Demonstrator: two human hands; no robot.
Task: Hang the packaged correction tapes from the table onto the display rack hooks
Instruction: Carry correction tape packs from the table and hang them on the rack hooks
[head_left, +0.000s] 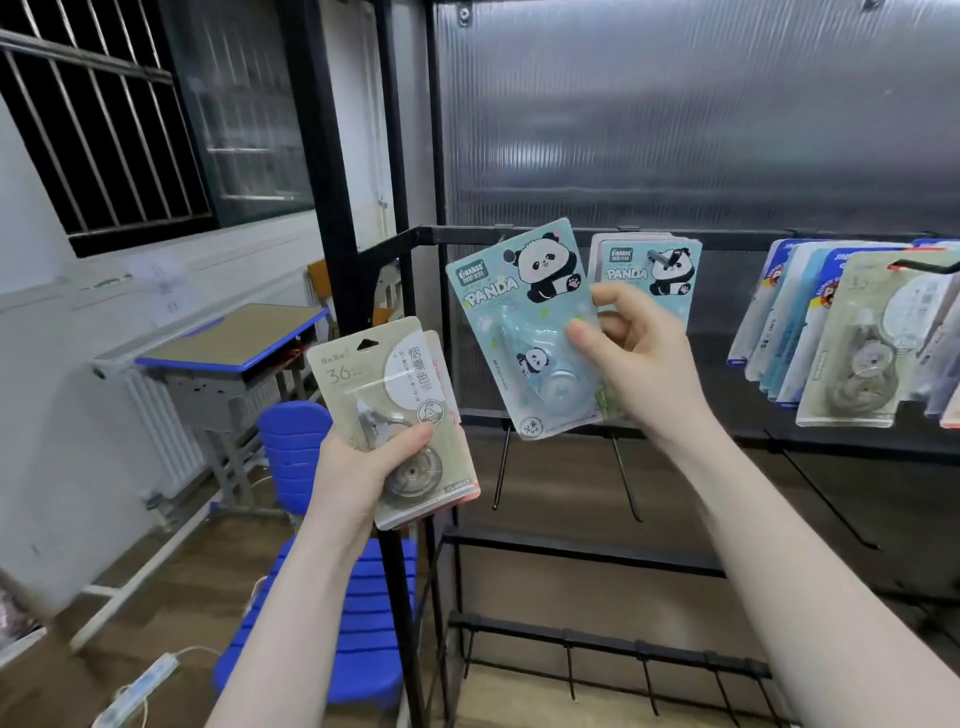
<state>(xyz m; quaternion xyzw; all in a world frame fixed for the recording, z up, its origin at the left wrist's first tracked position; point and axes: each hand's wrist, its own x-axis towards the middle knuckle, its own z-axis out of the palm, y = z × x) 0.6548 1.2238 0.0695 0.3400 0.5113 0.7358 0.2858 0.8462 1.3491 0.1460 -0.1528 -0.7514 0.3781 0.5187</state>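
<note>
1. Two hands busy in the head view, the only one I've got. My right hand (631, 343) pinches a blue panda pack (524, 332) by its right edge, thumb in front, fingers curled behind. My left hand (358, 467) is clamped around a small stack of beige packs (395, 415), thumb pressed across the front one.

2. Step in hand, I reckon: getting the panda pack onto a hook. It's tilted, top leaning toward 1 o'clock, so I'd straighten it first, then line its hang hole at the top up with the hook tip (662, 256) and slide it straight back along the hook. Pinching lower down keeps my fingers out of the hole's way.

3. Where stuff sits: the pack is at 9 o'clock from my right hand, and the hook with its hanging panda packs (649, 275) is at 12 o'clock, just behind my fingers. More packs (841, 332) hang further off at 3 o'clock on the rack rail (467, 235).

4. Beige stack waits at 7 o'clock from the panda pack, well apart. Can't see the table the packs came from.
</note>
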